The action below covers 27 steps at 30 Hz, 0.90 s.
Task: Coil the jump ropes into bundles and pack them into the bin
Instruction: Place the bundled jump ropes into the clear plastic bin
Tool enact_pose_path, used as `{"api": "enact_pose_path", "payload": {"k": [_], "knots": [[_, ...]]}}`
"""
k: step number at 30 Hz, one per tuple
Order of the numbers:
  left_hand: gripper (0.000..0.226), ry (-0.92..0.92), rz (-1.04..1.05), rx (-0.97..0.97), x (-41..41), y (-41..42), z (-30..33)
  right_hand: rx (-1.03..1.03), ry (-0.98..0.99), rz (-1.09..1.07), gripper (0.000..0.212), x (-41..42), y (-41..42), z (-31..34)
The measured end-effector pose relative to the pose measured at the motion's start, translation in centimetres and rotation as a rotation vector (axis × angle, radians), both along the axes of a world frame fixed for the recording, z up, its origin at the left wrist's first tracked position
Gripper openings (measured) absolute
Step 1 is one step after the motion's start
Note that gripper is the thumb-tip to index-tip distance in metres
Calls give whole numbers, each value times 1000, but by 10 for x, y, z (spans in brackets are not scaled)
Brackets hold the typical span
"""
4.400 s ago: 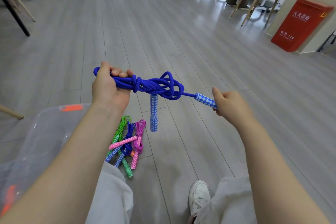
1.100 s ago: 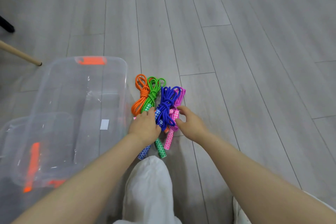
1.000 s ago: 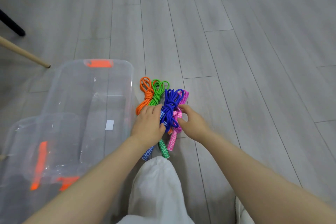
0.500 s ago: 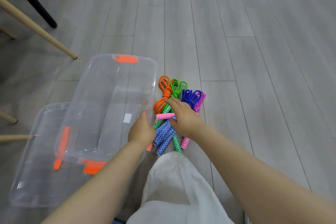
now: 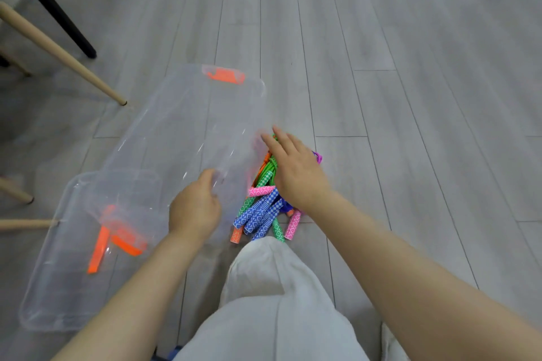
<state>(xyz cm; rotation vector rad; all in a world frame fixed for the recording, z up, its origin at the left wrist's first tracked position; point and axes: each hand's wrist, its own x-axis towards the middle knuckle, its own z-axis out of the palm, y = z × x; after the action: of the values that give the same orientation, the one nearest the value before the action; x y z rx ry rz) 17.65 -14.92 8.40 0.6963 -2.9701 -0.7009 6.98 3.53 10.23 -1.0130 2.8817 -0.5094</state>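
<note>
Floor (image 5: 381, 67): grey wood-look planks, fills most of frame. Tan chair legs (image 5: 58, 53) + one black leg upper left.

Clear plastic bin (image 5: 187, 114), centre-left, orange latches at far and near ends; looks tipped, its right side raised toward the ropes, though blur makes exact tilt hard to call. A second clear piece w/ orange clip, prob. the lid (image 5: 52, 287), sits under/beside it at lower left. Nothing visible inside bin.

White trouser knee (image 5: 272, 287) at bottom centre.

Left hand (image 5: 195, 208), centre: fingers curled round bin's near-right rim, gripping it.

Right hand (image 5: 296, 173), just right of centre: fingers straight and spread, palm down, pressing flat on the bundled jump ropes (image 5: 264, 208); not wrapped round them.

Ropes lie on floor just beside bin's right wall, under the right hand: coiled, patterned handles (blue, green, pink, orange) fanning toward bottom of frame; purple loop peeks out at hand's right.

Step, as I judge it: coiling done, packing stage, none in bin yet. Next move needs right hand to gather the whole bunch, by closing fingers round it or sweeping it sideways over the rim, while left steadies the bin. Loose handles may snag the rim.
</note>
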Motion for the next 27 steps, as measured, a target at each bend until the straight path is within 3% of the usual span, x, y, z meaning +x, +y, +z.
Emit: {"api": "enact_pose_path", "payload": {"k": [5,8,11,15,19,22,27], "knots": [[41,73,-218,-175,-5,25,43,39,385,30,79,-14,28,42],[49,110,-407,-275,-15,48,66,167,440,91,54,-21,64,51],[60,85,-630,-374,-31,74,74,433,288,96,32,-24,112,77],[69,178,-889,-556,-50,121,88,681,-66,13,33,-16,183,103],[62,136,-1026,-480,-81,169,75,690,-96,-152,31,1,239,93],[45,133,-1105,-460,-101,184,56,676,-129,-262,27,7,271,75],[37,-58,-1124,-506,-119,195,25,640,-220,-376,25,19,319,26]]}}
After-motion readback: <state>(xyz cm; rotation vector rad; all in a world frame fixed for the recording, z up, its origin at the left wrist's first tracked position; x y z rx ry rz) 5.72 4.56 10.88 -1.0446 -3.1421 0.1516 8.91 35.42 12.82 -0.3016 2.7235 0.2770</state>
